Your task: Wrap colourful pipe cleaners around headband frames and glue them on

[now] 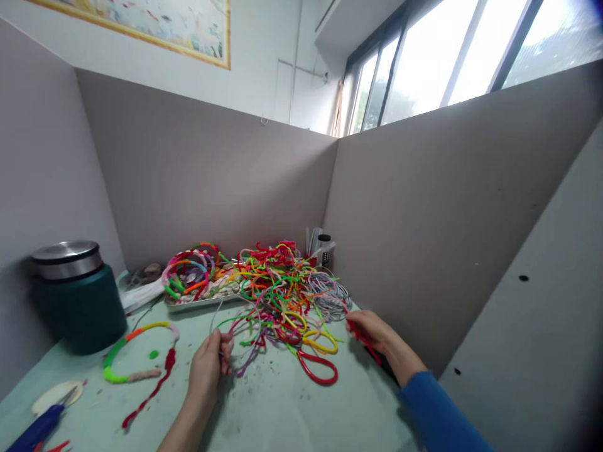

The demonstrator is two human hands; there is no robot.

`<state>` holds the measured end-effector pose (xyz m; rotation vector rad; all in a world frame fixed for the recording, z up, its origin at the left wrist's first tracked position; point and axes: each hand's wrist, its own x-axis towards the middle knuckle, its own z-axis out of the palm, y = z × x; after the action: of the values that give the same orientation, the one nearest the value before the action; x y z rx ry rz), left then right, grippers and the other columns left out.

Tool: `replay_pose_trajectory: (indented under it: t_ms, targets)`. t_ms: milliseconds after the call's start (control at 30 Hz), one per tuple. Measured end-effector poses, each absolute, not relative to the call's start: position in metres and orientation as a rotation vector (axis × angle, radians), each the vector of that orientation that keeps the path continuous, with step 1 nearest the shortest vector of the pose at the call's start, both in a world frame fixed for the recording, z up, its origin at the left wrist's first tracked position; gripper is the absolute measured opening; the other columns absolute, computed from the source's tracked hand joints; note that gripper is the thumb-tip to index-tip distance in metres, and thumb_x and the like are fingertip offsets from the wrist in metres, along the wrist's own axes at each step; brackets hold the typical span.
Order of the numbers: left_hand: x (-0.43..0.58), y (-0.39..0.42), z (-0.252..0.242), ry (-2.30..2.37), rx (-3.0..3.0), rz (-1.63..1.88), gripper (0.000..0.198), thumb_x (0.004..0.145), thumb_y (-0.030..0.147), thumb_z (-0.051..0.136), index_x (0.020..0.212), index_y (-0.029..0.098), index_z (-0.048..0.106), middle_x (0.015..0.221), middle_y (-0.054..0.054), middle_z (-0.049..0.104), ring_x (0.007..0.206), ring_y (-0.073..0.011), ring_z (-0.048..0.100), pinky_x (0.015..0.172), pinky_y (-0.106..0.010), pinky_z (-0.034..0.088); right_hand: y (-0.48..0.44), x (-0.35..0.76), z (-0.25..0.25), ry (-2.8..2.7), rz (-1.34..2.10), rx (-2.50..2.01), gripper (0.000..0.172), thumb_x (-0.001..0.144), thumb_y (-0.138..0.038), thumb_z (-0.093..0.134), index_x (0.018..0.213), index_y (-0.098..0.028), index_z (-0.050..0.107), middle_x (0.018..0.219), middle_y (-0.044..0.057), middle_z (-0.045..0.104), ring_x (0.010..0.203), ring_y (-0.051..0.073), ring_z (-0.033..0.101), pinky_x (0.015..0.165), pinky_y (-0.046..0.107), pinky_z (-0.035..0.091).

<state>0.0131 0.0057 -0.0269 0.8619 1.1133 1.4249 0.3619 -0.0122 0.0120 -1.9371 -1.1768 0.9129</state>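
The left hand point(210, 364) lies at 7 o'clock from the heap, its grip pinched narrow on a thin grey wire point(214, 317). The wire is smooth and bare and curves up toward 12 o'clock. The right hand point(372, 329), at 4 o'clock from the heap, has its grip closed on a fuzzy red strand point(372, 351) that trails back under the wrist.

Between the hands sits the tangle of stems point(277, 282), soft chenille in red, orange, yellow, green and pink, looped over one another. A glossy red loop point(320, 370) lies at its 5 o'clock edge, and a coil of plain grey wire point(332, 295) at 3 o'clock. A flat metal tray point(198, 304) at 9 o'clock holds more curled stems.

The pale green desk point(282, 408) is dusted with fluff. At its far 9 o'clock stands a dark green canister point(78, 301), round, with a brushed steel lid. No lettering on it can be made out.
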Motion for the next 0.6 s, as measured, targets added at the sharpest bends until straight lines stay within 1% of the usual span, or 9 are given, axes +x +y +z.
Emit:
replay_pose_trajectory:
  t_ms: [100,200,267,367,433,500,600]
  targets:
    - [0.013,0.005,-0.026,1.108,0.87,1.445,0.036,0.071,0.051,0.054,0.073,0.016,0.055,0.041,0.009,0.043,0.03,-0.0066,0.032,0.032,-0.021,0.034,-0.028,0.337,-0.001,-1.162,1.091,-1.741,0.015,0.074,-0.031,0.048,0.068,-0.018,0.049,0.068,0.003,0.065,0.043,0.008,0.053,0.036,0.017,0.034]
    - [0.013,0.004,-0.025,1.112,0.881,1.477,0.035,0.071,0.051,0.053,0.072,0.016,0.055,0.04,0.009,0.044,0.03,-0.0071,0.032,0.032,-0.021,0.034,-0.036,0.316,-0.012,-1.148,1.232,-1.538,0.015,0.07,-0.033,0.052,0.07,-0.019,0.047,0.065,0.001,0.064,0.041,0.008,0.052,0.034,0.016,0.032]
    - [0.014,0.004,-0.025,1.113,0.887,1.481,0.036,0.071,0.051,0.053,0.072,0.016,0.055,0.039,0.008,0.043,0.03,-0.0071,0.032,0.032,-0.021,0.034,-0.035,0.311,-0.013,-1.112,1.16,-1.469,0.018,0.068,-0.035,0.055,0.069,-0.019,0.047,0.064,0.0,0.063,0.041,0.008,0.051,0.034,0.016,0.032]
    - [0.014,0.003,-0.024,1.125,0.896,1.46,0.037,0.071,0.052,0.054,0.072,0.016,0.055,0.039,0.008,0.044,0.031,-0.007,0.032,0.032,-0.021,0.034,-0.028,0.313,-0.007,-1.086,0.922,-1.539,0.018,0.069,-0.036,0.053,0.069,-0.019,0.047,0.064,-0.001,0.062,0.044,0.009,0.054,0.034,0.016,0.034]
    - [0.014,0.003,-0.024,1.137,0.902,1.44,0.038,0.071,0.053,0.054,0.072,0.016,0.055,0.039,0.008,0.043,0.031,-0.007,0.032,0.032,-0.021,0.034,-0.024,0.315,-0.004,-1.127,0.915,-1.581,0.016,0.071,-0.034,0.052,0.069,-0.019,0.049,0.064,0.0,0.064,0.045,0.01,0.056,0.034,0.017,0.035]
    - [0.013,0.004,-0.025,1.138,0.903,1.419,0.038,0.071,0.054,0.054,0.073,0.016,0.055,0.039,0.009,0.042,0.03,-0.007,0.032,0.032,-0.021,0.034,-0.018,0.316,-0.006,-1.18,0.944,-1.619,0.012,0.07,-0.03,0.052,0.068,-0.018,0.05,0.063,0.001,0.065,0.042,0.011,0.055,0.033,0.017,0.034]
    - [0.013,0.006,-0.027,1.129,0.896,1.403,0.039,0.071,0.055,0.054,0.075,0.016,0.055,0.039,0.009,0.042,0.031,-0.007,0.031,0.032,-0.021,0.034,-0.004,0.317,-0.016,-1.228,0.857,-1.726,0.007,0.069,-0.02,0.053,0.063,-0.017,0.05,0.054,-0.001,0.061,0.038,0.009,0.051,0.035,0.017,0.032]
